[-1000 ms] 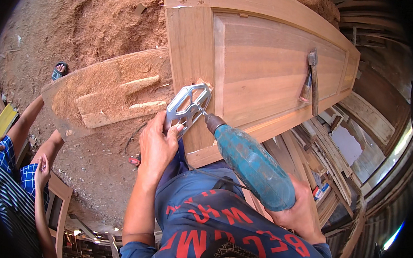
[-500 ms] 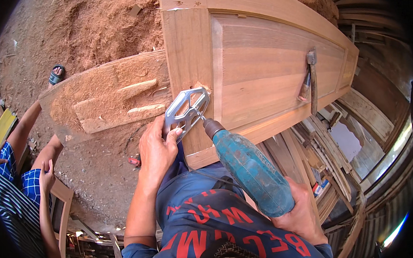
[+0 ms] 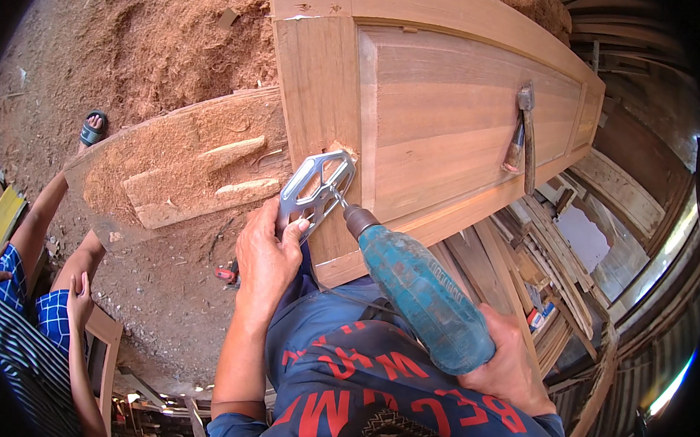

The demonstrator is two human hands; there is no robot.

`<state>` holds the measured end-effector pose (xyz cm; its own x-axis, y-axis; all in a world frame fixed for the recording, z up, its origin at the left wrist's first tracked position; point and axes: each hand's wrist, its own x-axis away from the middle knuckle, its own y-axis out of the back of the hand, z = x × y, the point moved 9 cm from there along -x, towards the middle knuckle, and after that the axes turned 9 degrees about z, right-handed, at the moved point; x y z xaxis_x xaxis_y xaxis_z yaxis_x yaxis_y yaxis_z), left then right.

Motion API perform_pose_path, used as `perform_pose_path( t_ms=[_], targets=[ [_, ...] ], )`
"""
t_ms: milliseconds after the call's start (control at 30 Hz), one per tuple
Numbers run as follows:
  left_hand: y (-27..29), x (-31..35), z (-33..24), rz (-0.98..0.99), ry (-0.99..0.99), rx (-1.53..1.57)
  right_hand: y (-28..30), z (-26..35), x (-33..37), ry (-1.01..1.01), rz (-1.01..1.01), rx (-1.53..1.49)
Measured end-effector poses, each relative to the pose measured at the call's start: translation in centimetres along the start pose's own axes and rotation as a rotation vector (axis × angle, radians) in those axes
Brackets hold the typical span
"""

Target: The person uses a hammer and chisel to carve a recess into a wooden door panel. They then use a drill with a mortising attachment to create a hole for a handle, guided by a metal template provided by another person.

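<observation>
My left hand (image 3: 266,250) grips a silver metal plate with angular cutouts (image 3: 292,195) by its near edge, thumb on top. The plate rests tilted over the near left corner area of a panelled wooden door (image 3: 455,102). Wrapped round the rear grip of a teal power drill (image 3: 424,298) is my right hand (image 3: 510,364); its trigger is hidden. The drill's bit reaches to the plate's right side, by one of the cutouts. A patch of rough, cut wood shows on the door just beyond the plate.
On the door lie a hammer (image 3: 528,122) and what looks like a chisel (image 3: 514,148). A shavings-covered board (image 3: 180,140) adjoins the door's left end. Another person (image 3: 43,329) sits at far left. Stacked timber (image 3: 554,263) lies at right; sawdust (image 3: 175,46) covers the ground beyond.
The drill's rear and my right hand have shifted slightly left. My left hand and the plate stay almost where they were.
</observation>
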<state>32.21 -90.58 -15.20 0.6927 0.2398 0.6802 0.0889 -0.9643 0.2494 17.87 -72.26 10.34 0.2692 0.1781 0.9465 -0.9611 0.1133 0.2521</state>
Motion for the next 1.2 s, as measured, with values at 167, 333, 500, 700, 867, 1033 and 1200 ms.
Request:
perform_pose_path(
  t_ms=[167, 333, 500, 700, 867, 1033, 1200],
  targets=[
    [-0.07, -0.05, 0.08, -0.004, -0.012, -0.003, -0.02, 0.18, -0.05, 0.016, -0.025, 0.006],
    [-0.43, 0.01, 0.47, 0.073, 0.093, 0.055, 0.09, 0.28, 0.03, 0.043, -0.029, 0.035],
    [-0.47, -0.08, 0.68, 0.078, 0.096, 0.053, -0.17, 0.13, 0.04, 0.032, -0.036, 0.019],
    [-0.4, -0.04, 0.6, 0.078, 0.095, 0.063, -0.14, 0.33, -0.11, 0.044, -0.039, 0.014],
    [-0.32, -0.08, 0.41, 0.082, 0.096, 0.046, -0.17, 0.18, -0.01, 0.02, -0.02, 0.007],
    [-0.34, -0.11, 0.38, 0.094, 0.104, 0.053, -0.24, 0.18, 0.07, 0.008, -0.014, 0.006],
    [-0.41, -0.15, 0.45, 0.096, 0.092, 0.048, -0.27, 0.31, 0.1, 0.021, -0.017, 0.01]
  ],
)
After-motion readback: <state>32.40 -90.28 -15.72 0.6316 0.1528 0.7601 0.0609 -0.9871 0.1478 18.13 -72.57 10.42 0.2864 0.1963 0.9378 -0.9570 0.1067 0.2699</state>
